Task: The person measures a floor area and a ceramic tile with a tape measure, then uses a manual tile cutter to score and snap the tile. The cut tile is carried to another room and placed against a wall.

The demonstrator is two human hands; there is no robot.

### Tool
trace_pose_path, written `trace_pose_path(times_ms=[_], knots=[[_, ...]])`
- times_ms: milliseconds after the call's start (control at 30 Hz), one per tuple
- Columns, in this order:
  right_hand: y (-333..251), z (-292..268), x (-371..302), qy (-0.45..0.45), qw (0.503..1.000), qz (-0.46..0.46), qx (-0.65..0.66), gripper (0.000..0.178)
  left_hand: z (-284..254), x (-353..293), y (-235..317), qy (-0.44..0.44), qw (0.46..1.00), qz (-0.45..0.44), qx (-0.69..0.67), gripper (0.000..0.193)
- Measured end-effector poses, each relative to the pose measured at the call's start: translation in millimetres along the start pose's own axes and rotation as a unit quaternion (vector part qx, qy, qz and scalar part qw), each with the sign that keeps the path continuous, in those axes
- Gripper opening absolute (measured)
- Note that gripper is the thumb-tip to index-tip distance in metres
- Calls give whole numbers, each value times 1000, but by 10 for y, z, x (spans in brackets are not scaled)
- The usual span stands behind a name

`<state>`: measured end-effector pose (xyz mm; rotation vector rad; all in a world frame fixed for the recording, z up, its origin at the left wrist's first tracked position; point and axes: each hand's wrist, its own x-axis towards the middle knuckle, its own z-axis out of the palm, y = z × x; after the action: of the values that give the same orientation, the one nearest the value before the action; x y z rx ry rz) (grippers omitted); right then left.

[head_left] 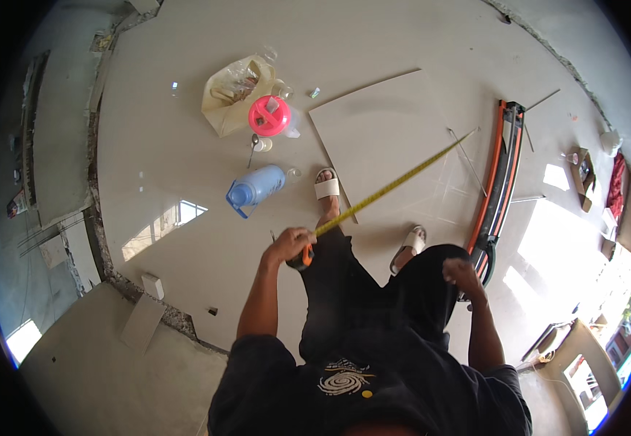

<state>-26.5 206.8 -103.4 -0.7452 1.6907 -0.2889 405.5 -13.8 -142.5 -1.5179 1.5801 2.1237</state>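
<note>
My left hand (291, 245) is closed round a tape measure (302, 258) with an orange and dark case. Its yellow blade (395, 184) is drawn out, running up and right across a large light tile (373, 109) on the floor. The blade's far end reaches past a thin rod near the tile's right side. By my right knee, my right hand (462, 276) has its fingers curled in; whether anything is inside them is hidden. Just right of that hand stands a long orange and black tile cutter (497, 182).
Left of my feet lie a blue jug (257, 187), a pink-lidded container (269, 115), a cream bag (232, 87) and a spoon (253, 144) beside a small cup. A broken floor edge (97, 218) runs along the left. An open box (584, 178) sits far right.
</note>
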Motion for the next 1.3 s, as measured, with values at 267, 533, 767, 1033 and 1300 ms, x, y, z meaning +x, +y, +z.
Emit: trace_pose_path(times_ms=[267, 533, 767, 1033, 1300], knots=[[-430, -37, 4381, 196, 923, 9, 332, 103, -1155, 3419, -505, -61, 992, -8, 112, 32], [-324, -176, 6722, 325, 814, -99, 471, 47, -1461, 5041, -1292, 3, 989, -24, 149, 32], [-176, -2, 7275, 272, 836, -65, 472, 41, -1614, 5289, -1525, 133, 964, 21, 231, 30], [-137, 245, 7351, 250, 866, -57, 428, 45, -1667, 5271, -1592, 287, 922, 48, 254, 26], [-339, 508, 7418, 215, 879, -80, 419, 31, -2017, 5187, -1899, 323, 917, 51, 227, 25]])
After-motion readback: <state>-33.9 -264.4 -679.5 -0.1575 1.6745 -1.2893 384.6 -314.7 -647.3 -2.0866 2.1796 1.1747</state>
